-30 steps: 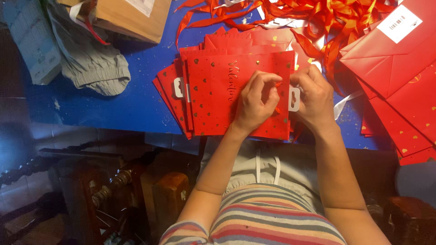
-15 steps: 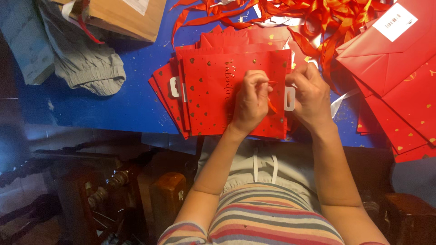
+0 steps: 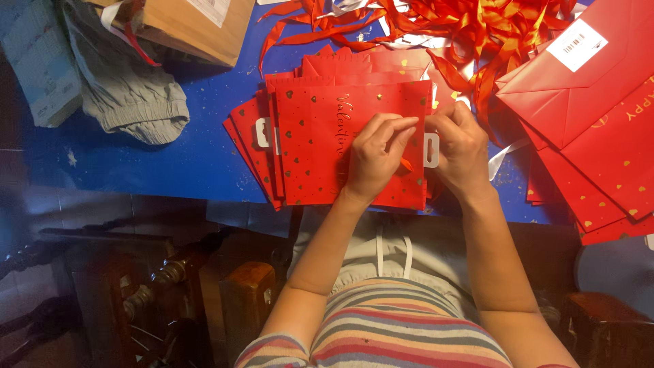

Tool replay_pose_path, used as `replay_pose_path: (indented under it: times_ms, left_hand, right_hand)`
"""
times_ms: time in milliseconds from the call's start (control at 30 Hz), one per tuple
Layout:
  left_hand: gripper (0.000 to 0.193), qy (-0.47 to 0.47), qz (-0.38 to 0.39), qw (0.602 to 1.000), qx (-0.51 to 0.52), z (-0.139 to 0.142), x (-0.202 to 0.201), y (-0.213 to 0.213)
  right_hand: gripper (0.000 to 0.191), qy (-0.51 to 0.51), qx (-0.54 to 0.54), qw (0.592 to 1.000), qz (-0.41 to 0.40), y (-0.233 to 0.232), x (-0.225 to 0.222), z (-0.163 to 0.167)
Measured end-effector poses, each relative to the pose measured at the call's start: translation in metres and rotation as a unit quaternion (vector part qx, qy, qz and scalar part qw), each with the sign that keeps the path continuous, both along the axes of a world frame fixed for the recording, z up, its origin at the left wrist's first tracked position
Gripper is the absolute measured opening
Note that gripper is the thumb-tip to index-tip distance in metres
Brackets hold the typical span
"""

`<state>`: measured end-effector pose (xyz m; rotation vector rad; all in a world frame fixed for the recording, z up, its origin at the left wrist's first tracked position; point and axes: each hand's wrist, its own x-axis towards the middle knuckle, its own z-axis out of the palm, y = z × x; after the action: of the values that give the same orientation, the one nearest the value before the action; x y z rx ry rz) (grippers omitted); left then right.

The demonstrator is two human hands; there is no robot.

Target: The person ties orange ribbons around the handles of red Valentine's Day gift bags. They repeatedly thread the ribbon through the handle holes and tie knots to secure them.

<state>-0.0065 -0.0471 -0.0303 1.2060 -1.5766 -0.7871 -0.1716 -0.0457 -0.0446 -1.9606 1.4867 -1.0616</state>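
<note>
A flat red paper gift bag (image 3: pixel 317 146) with gold hearts lies on top of a fanned stack of like bags on the blue table (image 3: pixel 197 157). My left hand (image 3: pixel 377 158) rests on the bag's right part, fingers pinched on a thin orange ribbon (image 3: pixel 406 163) near the bag's edge. My right hand (image 3: pixel 463 150) sits beside it at the bag's right edge, fingertips curled at the white handle cutout (image 3: pixel 431 150). The fingertips of both hands nearly meet.
A heap of orange-red ribbons (image 3: pixel 477 34) lies at the back. More red bags (image 3: pixel 593 123) are piled at the right. A cardboard box (image 3: pixel 194 27), grey cloth (image 3: pixel 129 102) and a pale packet (image 3: pixel 37 68) sit at the left. Dark wooden furniture (image 3: pixel 157 286) stands below the table edge.
Both hands stay on the top bag's right edge; the left fingers have stretched a little toward the right hand. The bag stack has not moved.
</note>
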Motion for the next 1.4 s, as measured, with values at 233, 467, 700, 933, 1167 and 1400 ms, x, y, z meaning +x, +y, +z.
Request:
replay_pose_path:
  times_ms: [233,467,700,933,1167,1400]
  left_hand:
    - [0.013,-0.005,0.004,1.000,-0.013,-0.007,0.005,0.007]
    - [0.019,0.042,-0.003,0.999,-0.009,-0.001,0.006,0.004]
    - [0.024,-0.011,-0.034,0.999,0.009,0.006,0.004,0.003]
    - [0.015,0.002,-0.005,1.000,-0.014,-0.004,0.004,0.005]
    - [0.020,0.025,-0.011,1.000,0.003,0.003,0.003,0.006]
    - [0.027,-0.066,-0.029,0.997,-0.042,0.011,0.004,0.004]
  right_hand:
    - [0.027,-0.004,0.011,1.000,0.009,0.004,0.002,0.009]
    - [0.028,-0.006,0.003,1.000,0.013,0.004,0.001,0.014]
    - [0.026,0.001,-0.002,1.000,0.009,0.004,0.002,0.013]
    - [0.025,0.003,0.002,1.000,0.009,0.004,0.002,0.014]
    - [0.025,-0.002,0.000,1.000,0.008,0.004,0.002,0.016]
    - [0.021,0.002,-0.007,1.000,-0.002,0.005,0.001,0.012]
